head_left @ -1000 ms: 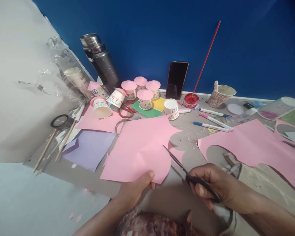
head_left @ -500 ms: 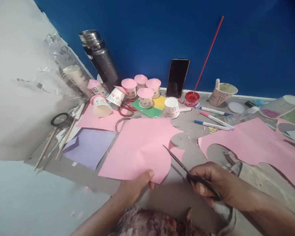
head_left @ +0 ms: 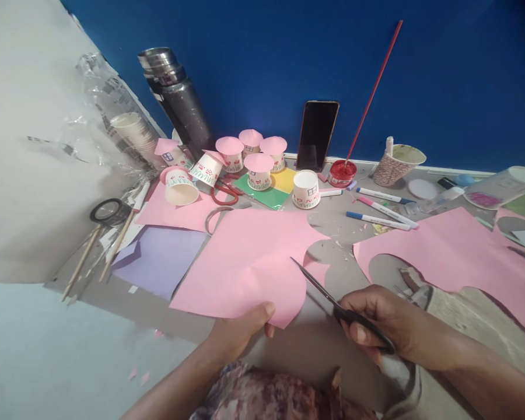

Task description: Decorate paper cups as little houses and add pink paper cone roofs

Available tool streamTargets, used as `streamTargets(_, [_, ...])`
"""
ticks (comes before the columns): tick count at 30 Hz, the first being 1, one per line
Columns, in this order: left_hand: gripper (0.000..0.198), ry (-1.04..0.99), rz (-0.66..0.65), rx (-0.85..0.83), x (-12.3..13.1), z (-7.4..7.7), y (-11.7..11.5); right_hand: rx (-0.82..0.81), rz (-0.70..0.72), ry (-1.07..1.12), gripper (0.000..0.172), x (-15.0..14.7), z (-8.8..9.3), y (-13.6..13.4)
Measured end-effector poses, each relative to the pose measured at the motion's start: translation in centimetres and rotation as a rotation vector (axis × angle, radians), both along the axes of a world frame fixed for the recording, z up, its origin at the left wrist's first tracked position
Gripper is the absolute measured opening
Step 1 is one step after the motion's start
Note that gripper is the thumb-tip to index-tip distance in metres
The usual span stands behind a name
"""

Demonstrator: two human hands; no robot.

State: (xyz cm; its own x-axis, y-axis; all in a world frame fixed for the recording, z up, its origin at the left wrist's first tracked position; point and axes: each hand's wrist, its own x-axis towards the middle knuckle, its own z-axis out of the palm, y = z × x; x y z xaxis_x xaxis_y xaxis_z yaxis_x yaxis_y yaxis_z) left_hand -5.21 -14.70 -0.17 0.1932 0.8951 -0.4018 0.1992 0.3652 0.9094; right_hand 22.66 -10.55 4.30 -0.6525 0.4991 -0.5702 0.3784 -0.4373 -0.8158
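My left hand [head_left: 240,331] pinches the near edge of a pink paper sheet [head_left: 249,256], thumb on top. My right hand [head_left: 387,326] grips black-handled scissors [head_left: 332,300]; their blades point up-left and sit in a curved cut at the sheet's right edge. Behind the sheet stand several small paper cups with pink cone tops [head_left: 258,169] on green and yellow paper, and one plain white cup [head_left: 306,189] beside them.
A steel flask [head_left: 177,99], a phone [head_left: 317,135] leaning on the blue wall, a red paint pot [head_left: 342,172] with a long red stick, markers [head_left: 378,219], red scissors [head_left: 223,195], tape rolls [head_left: 107,211], lilac paper [head_left: 160,259], and a large cut pink sheet [head_left: 455,251] lie around.
The pink sheet has turned slightly in my left hand and the scissors stay in the cut; the view has tilted a little so the back objects sit higher.
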Motion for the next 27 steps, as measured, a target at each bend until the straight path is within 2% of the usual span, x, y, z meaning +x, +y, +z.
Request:
streamTargets(5, [0.038, -0.096, 0.036, -0.011, -0.35, -0.17, -0.26, -0.007, 0.001, -0.018, 0.055, 0.13, 0.14, 0.09])
streamTargets(12, [0.039, -0.125, 0.024, -0.037, -0.56, 0.15, -0.13, -0.064, -0.015, -0.022, 0.032, 0.45, -0.73, -0.13])
streamTargets(17, [0.041, -0.136, 0.025, -0.057, -0.21, 0.48, -0.11, -0.064, -0.013, -0.026, 0.038, 0.28, -0.7, -0.15])
streamTargets(22, [0.039, -0.165, 0.02, -0.034, -0.29, 0.09, -0.27, -0.026, 0.02, -0.047, 0.048, 0.2, -0.48, 0.01])
streamTargets(27, [0.041, -0.134, 0.01, -0.039, -0.49, 0.18, -0.26, -0.024, 0.03, -0.069, 0.04, 0.29, -0.56, -0.05])
